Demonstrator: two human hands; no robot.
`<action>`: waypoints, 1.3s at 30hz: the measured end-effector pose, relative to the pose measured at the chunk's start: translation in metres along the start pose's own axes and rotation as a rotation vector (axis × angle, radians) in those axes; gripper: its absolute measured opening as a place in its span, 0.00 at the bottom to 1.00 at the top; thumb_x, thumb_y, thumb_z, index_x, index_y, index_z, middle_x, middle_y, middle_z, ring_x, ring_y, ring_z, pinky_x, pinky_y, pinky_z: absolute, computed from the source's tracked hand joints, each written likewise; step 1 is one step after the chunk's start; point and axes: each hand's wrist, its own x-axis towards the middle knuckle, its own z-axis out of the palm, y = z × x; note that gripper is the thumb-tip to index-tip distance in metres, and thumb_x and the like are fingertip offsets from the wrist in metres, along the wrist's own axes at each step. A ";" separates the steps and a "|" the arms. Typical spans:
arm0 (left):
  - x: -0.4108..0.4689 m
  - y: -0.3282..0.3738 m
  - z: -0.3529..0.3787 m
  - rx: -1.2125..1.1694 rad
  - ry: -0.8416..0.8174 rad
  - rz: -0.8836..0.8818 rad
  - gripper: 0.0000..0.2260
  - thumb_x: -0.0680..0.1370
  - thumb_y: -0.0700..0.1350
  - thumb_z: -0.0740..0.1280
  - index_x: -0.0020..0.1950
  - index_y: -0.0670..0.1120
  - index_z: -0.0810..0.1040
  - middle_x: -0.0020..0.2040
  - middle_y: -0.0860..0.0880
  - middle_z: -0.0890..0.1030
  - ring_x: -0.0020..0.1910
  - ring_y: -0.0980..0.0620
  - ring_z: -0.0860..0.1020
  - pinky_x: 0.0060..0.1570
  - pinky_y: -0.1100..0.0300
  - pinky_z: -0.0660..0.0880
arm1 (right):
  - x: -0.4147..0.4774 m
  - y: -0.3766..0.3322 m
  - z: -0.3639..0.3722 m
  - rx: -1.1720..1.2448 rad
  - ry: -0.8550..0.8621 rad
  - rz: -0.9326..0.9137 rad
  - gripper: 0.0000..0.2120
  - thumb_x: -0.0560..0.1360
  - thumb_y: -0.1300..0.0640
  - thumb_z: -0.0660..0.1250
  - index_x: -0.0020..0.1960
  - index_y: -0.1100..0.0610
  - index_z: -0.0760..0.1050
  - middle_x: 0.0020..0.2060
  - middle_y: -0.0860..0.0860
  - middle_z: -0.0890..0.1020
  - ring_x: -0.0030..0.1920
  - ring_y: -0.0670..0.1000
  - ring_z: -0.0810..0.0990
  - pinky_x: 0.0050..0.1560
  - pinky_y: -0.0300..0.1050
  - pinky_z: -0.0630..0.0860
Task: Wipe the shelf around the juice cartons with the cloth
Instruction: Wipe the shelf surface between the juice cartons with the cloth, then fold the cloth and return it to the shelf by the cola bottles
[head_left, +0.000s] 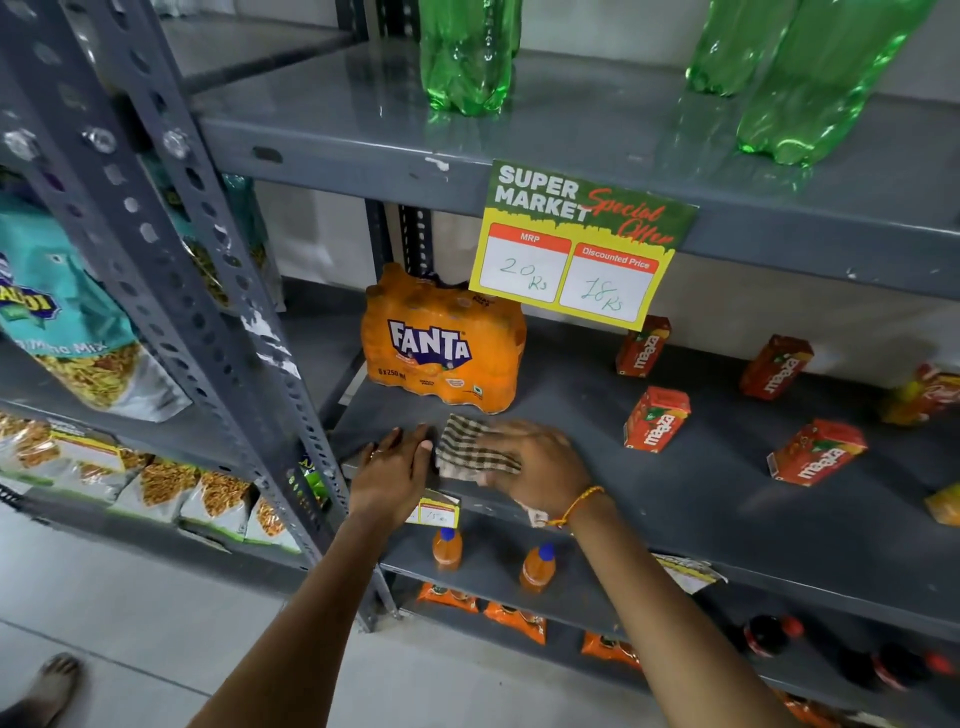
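Note:
A brown-and-cream checked cloth (470, 447) lies on the grey middle shelf (649, 493) near its front left corner. My right hand (540, 462) lies flat on the cloth and presses it against the shelf. My left hand (395, 467) rests with straight fingers on the shelf's front edge, just left of the cloth. Several red juice cartons stand or lie scattered to the right: one (655, 418) nearest the cloth, another (642, 345) behind it, and others (815, 451) (776, 366) further right.
An orange Fanta multipack (441, 345) stands right behind the cloth. A price sign (576, 244) hangs from the upper shelf, which carries green bottles (467, 52). The grey perforated upright (223, 322) stands left. Small orange bottles (447, 546) sit on the shelf below; snack bags (67, 322) fill the left rack.

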 end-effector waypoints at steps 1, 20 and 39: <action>0.000 0.007 -0.003 -0.002 0.017 0.000 0.20 0.80 0.53 0.44 0.69 0.52 0.64 0.66 0.42 0.73 0.68 0.44 0.67 0.66 0.48 0.62 | 0.001 0.001 -0.003 0.070 0.119 0.076 0.19 0.74 0.46 0.66 0.64 0.49 0.75 0.65 0.51 0.78 0.67 0.53 0.73 0.67 0.53 0.70; 0.028 0.046 -0.012 -0.083 -0.196 -0.270 0.14 0.77 0.49 0.61 0.57 0.41 0.75 0.58 0.40 0.79 0.56 0.41 0.76 0.52 0.50 0.73 | 0.003 0.007 0.026 0.378 0.282 0.787 0.17 0.73 0.54 0.68 0.58 0.64 0.77 0.59 0.60 0.81 0.60 0.60 0.79 0.60 0.52 0.78; -0.152 0.330 -0.094 -0.311 0.049 0.415 0.10 0.75 0.41 0.66 0.38 0.49 0.66 0.30 0.56 0.70 0.30 0.59 0.69 0.27 0.66 0.61 | -0.290 0.058 -0.189 0.497 0.799 0.443 0.17 0.74 0.57 0.70 0.32 0.49 0.64 0.27 0.43 0.69 0.29 0.42 0.70 0.28 0.30 0.67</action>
